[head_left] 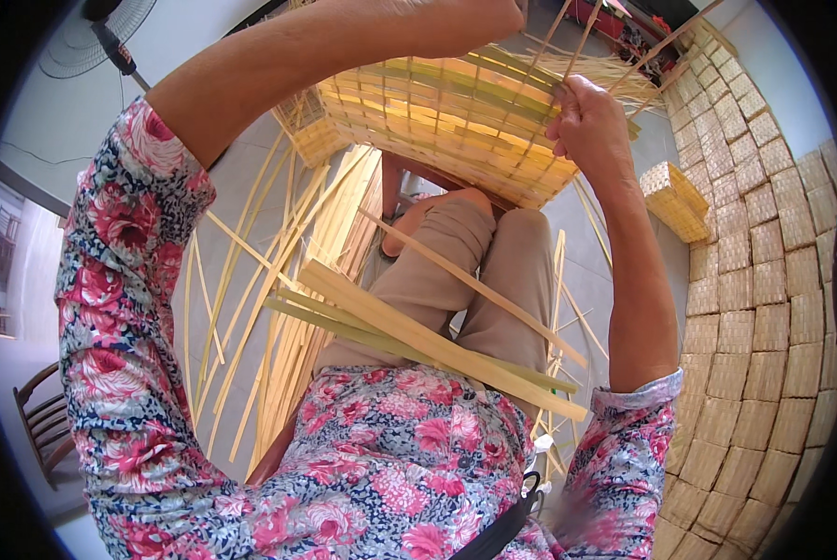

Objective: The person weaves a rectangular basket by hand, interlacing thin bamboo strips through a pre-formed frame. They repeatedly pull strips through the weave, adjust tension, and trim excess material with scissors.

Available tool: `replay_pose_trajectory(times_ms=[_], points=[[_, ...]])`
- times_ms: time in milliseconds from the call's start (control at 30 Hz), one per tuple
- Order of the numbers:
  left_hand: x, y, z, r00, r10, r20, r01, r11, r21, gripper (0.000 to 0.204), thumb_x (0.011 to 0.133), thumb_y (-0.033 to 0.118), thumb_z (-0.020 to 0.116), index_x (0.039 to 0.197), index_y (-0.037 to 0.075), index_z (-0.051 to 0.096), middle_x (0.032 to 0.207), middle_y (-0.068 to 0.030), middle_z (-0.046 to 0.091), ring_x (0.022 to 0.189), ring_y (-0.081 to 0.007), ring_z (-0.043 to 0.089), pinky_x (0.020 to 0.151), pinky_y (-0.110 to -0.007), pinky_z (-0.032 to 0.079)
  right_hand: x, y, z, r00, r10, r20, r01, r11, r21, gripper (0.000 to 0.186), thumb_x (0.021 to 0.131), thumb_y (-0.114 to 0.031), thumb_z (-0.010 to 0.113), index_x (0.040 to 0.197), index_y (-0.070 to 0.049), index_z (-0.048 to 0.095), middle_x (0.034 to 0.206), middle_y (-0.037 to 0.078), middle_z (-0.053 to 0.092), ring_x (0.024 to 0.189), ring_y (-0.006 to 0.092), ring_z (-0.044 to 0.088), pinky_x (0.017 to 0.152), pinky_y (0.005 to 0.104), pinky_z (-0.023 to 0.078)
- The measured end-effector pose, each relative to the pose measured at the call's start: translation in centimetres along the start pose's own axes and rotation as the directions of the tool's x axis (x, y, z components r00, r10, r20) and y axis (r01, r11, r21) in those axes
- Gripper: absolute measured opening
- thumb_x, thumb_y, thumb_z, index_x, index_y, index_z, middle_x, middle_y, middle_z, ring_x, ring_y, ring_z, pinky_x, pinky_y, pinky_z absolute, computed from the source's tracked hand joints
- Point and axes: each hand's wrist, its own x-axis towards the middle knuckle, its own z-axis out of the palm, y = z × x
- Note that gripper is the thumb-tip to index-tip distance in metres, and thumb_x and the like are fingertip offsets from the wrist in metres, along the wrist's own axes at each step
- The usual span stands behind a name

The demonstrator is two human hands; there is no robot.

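Note:
A partly woven bamboo basket [437,107] rests on its side above my knees, with upright stakes sticking out past its far right edge. My right hand [590,123] is closed at the basket's right side, thumb and fingers pinching its edge where the weaving strips meet the stakes. My left arm reaches across over the basket. The left hand [479,17] is cut off by the upper edge, and its fingers are hidden. Several loose flat bamboo strips [437,341] lie across my lap.
Long bamboo strips [283,373] are spread on the floor at the left. Stacked woven baskets [754,308] form a wall on the right, with a single small basket [675,201] beside it. A fan [106,37] stands far left, a wooden chair [45,420] nearer.

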Motion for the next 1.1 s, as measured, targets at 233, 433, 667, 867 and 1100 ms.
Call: replay_pose_trajectory(times_ms=[233,433,667,867,1100], points=[[0.7,0.2,-0.6,0.994,0.102,-0.042,-0.104,0.994,-0.046,0.011,0.072,0.000,0.065,0.081,-0.001,0.071,0.090,-0.0189,0.070,0.085,-0.0355,0.072,0.070,-0.045,0.057,0.6,1.3,1.0,0.976,-0.184,-0.115,0.163,0.971,-0.173,0.017,0.091,-0.014,0.054,0.101,-0.004,0.065,0.090,0.022,0.070,0.088,0.0436,0.067,0.077,0.0528,0.052],[2.0,-0.1,-0.4,0.989,0.114,-0.091,-0.123,0.988,-0.091,0.012,0.068,-0.001,0.066,0.079,0.001,0.071,0.086,-0.0176,0.069,0.084,-0.0371,0.071,0.070,-0.046,0.056,0.4,1.3,0.9,0.975,-0.172,-0.143,0.143,0.971,-0.191,0.016,0.090,-0.014,0.055,0.098,-0.006,0.066,0.090,0.023,0.070,0.090,0.0445,0.066,0.079,0.0535,0.052],[1.9,-0.8,-1.3,0.999,0.049,-0.004,-0.048,0.998,0.049,0.009,0.069,0.003,0.066,0.075,0.002,0.073,0.079,-0.0187,0.070,0.076,-0.0366,0.071,0.064,-0.045,0.056,1.0,1.3,0.8,0.959,-0.273,-0.072,0.258,0.950,-0.175,0.016,0.088,-0.001,0.052,0.101,0.004,0.061,0.064,0.011,0.064,0.049,0.0149,0.063,0.047,0.0304,0.051],[-1.5,-2.0,-4.9,0.827,0.080,-0.556,-0.120,0.992,-0.035,0.009,0.084,0.012,0.060,0.084,0.007,0.067,0.090,-0.0081,0.068,0.076,-0.0271,0.068,0.066,-0.043,0.053,0.3,-0.5,0.0,0.999,-0.047,0.023,0.047,0.999,0.002,0.011,0.088,-0.008,0.055,0.090,0.001,0.060,0.075,0.021,0.068,0.062,0.0309,0.071,0.064,0.0419,0.055],[-3.3,-4.3,0.4,0.919,0.376,-0.120,-0.260,0.805,0.534,0.004,0.074,0.022,0.065,0.071,0.019,0.066,0.077,0.0028,0.063,0.087,-0.0184,0.061,0.091,-0.041,0.042,0.5,0.3,-0.2,0.998,-0.059,0.003,0.059,0.998,0.002,0.010,0.091,-0.007,0.054,0.089,0.001,0.058,0.069,0.019,0.066,0.054,0.0269,0.069,0.059,0.0408,0.054]])
